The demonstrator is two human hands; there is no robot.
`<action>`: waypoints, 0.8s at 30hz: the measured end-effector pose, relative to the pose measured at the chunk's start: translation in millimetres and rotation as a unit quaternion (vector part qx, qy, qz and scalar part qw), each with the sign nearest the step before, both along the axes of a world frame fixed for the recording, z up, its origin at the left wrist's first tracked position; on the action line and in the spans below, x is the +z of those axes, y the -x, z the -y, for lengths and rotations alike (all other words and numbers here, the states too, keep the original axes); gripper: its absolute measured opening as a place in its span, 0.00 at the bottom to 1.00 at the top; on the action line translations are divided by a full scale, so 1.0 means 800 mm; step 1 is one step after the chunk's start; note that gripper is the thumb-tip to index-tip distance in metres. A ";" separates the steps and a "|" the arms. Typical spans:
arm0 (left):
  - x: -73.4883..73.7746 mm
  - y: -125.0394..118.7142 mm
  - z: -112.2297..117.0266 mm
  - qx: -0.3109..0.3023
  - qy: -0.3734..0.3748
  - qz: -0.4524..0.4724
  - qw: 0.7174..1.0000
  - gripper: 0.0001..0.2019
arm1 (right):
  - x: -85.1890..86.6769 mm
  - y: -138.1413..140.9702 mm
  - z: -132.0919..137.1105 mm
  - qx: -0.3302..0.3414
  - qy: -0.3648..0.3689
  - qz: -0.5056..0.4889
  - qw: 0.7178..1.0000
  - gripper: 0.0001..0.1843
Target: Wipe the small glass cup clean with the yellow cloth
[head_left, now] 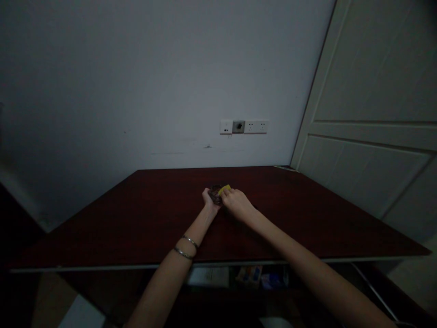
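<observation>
Within the curled left hand [211, 206] sits a dark, shiny object [215, 197], apparently cupped for steadiness; just right of that grip, the right hand [236, 201] clamps a yellow piece [224, 188] above the tabletop [136, 218].

A pale panelled door [368, 86] stands right of the wall [170, 82], which bears a row of sockets [255, 127]. Coloured packets [251, 276] lie beneath the dark red tabletop [119, 218].

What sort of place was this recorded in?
Probably a room in a home or small office: a dark red desk, wall sockets above it, and a pale panelled door on the right.
</observation>
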State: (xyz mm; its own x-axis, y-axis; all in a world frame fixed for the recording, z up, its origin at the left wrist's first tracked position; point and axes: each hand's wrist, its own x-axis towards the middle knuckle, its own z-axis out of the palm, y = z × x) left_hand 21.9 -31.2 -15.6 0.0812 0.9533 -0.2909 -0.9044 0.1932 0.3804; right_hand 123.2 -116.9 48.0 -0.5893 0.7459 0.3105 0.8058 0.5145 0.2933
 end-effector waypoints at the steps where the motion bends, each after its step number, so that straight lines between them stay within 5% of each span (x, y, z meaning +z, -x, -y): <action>1: 0.000 0.000 -0.001 0.014 -0.005 -0.003 1.000 0.12 | 0.000 0.004 0.003 -0.006 0.001 -0.007 1.000 0.14; 8: 0.007 0.002 0.002 0.060 -0.037 -0.007 0.997 0.14 | 0.003 0.027 0.022 -0.050 0.015 -0.108 0.993 0.14; 15: 0.007 0.009 0.006 -0.023 -0.060 -0.073 0.995 0.24 | -0.009 0.043 0.034 0.011 0.070 -0.168 0.983 0.16; 19: 0.006 0.011 0.001 0.009 -0.076 -0.058 0.995 0.22 | -0.003 0.028 0.032 0.011 0.105 -0.202 0.974 0.20; 24: 0.006 0.011 -0.002 0.032 -0.045 -0.044 0.998 0.17 | 0.024 -0.015 0.008 -0.010 0.040 -0.295 0.955 0.23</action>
